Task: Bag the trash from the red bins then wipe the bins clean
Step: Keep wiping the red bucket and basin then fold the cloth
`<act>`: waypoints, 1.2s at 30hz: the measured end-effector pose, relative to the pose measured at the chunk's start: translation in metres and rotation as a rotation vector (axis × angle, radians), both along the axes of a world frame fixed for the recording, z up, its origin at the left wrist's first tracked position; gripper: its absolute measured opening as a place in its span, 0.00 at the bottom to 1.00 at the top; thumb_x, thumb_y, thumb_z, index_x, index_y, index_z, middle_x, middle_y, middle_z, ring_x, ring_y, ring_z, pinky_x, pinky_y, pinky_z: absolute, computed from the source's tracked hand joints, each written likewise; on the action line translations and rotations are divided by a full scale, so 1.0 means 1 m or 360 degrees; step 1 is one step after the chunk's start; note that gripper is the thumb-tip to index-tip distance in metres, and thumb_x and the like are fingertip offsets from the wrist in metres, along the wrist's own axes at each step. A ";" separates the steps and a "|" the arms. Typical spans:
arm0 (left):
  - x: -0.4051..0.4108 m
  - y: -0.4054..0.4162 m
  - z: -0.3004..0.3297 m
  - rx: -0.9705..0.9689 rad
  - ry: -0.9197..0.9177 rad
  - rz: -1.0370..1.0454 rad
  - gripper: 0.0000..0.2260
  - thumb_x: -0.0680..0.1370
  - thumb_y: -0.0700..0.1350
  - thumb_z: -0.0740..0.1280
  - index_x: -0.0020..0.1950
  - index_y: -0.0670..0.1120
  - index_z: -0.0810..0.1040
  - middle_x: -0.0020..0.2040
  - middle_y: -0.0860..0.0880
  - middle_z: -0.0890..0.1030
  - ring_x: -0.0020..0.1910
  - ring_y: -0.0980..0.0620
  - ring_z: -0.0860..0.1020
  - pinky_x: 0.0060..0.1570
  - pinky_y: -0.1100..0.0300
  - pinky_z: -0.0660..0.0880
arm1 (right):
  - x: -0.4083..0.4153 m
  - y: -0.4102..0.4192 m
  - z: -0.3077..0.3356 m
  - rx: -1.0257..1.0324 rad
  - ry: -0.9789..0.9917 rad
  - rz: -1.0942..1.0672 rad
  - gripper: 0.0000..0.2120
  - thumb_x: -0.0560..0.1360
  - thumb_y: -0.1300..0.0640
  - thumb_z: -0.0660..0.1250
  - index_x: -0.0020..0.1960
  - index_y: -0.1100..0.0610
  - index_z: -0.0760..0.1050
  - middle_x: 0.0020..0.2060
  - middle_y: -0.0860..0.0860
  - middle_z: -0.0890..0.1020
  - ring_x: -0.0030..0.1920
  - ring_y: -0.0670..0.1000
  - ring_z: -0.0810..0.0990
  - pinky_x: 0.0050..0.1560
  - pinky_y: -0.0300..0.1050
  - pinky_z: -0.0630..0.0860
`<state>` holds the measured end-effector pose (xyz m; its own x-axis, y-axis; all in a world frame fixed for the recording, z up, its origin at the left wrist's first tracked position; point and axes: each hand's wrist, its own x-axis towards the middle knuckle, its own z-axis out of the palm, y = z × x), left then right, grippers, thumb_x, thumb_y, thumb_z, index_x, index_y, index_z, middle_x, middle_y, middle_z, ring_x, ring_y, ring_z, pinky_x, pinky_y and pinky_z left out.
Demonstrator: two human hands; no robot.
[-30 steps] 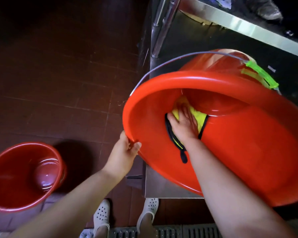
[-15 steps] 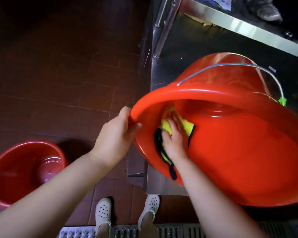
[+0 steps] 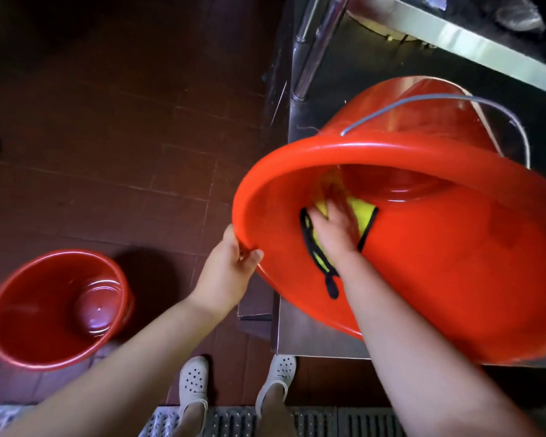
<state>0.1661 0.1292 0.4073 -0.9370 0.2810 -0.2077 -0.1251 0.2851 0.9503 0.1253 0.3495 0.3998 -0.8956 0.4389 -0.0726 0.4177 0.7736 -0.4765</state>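
Observation:
A large red bin (image 3: 454, 279) lies tipped on its side on a steel shelf, its mouth facing me, its wire handle (image 3: 438, 102) arching over the back. My left hand (image 3: 230, 269) grips the bin's near-left rim. Inside, my right hand (image 3: 334, 228) presses flat on a yellow cloth with black edging (image 3: 360, 216) against the bin's inner wall; the fingers are motion-blurred. A second red bin (image 3: 54, 307) stands upright on the floor at lower left, with nothing inside.
The steel shelf (image 3: 303, 339) ends just in front of my feet; its legs (image 3: 316, 42) rise at the back. An upper steel shelf edge (image 3: 473, 48) crosses the top right. Brown tile floor (image 3: 123, 137) spreads to the left. A drain grate (image 3: 328, 421) runs under my white shoes.
My right hand has slid the cloth across the inner wall, right and deeper. The bin has turned a little, and my left hand has shifted lower along the rim.

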 end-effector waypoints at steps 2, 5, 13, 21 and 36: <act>-0.003 0.001 0.001 -0.0041 0.0045 0.0046 0.11 0.76 0.43 0.67 0.49 0.55 0.67 0.41 0.52 0.79 0.44 0.47 0.80 0.49 0.44 0.76 | 0.027 -0.031 -0.001 -0.0228 0.0161 0.0104 0.27 0.75 0.55 0.68 0.71 0.58 0.66 0.74 0.56 0.62 0.74 0.53 0.58 0.72 0.41 0.50; -0.007 0.002 0.007 -0.0112 0.0182 0.0082 0.11 0.75 0.43 0.68 0.54 0.48 0.68 0.44 0.47 0.81 0.45 0.45 0.79 0.48 0.47 0.76 | 0.073 -0.065 0.001 -0.0309 0.0324 0.0350 0.28 0.71 0.54 0.66 0.71 0.51 0.67 0.72 0.47 0.61 0.73 0.47 0.59 0.73 0.41 0.52; -0.029 -0.005 0.041 -0.0342 0.0524 0.0060 0.15 0.75 0.46 0.68 0.42 0.55 0.59 0.33 0.53 0.74 0.37 0.41 0.76 0.37 0.52 0.70 | 0.049 -0.027 0.004 -0.0439 0.0257 0.0278 0.25 0.70 0.65 0.63 0.67 0.58 0.71 0.71 0.51 0.65 0.73 0.48 0.60 0.70 0.28 0.48; -0.057 -0.006 0.053 -0.0022 0.0499 0.0158 0.10 0.72 0.52 0.69 0.47 0.59 0.69 0.40 0.55 0.79 0.40 0.56 0.79 0.39 0.61 0.76 | -0.027 0.055 0.001 0.0148 -0.0104 0.0085 0.27 0.75 0.50 0.63 0.73 0.51 0.63 0.76 0.48 0.59 0.75 0.50 0.57 0.72 0.41 0.53; -0.017 0.009 -0.016 0.0297 -0.0187 0.0165 0.13 0.71 0.49 0.66 0.46 0.68 0.69 0.47 0.45 0.81 0.49 0.43 0.80 0.52 0.40 0.76 | 0.082 -0.066 -0.001 -0.0010 0.0106 0.0671 0.31 0.72 0.53 0.62 0.75 0.47 0.59 0.75 0.42 0.52 0.75 0.43 0.48 0.74 0.41 0.47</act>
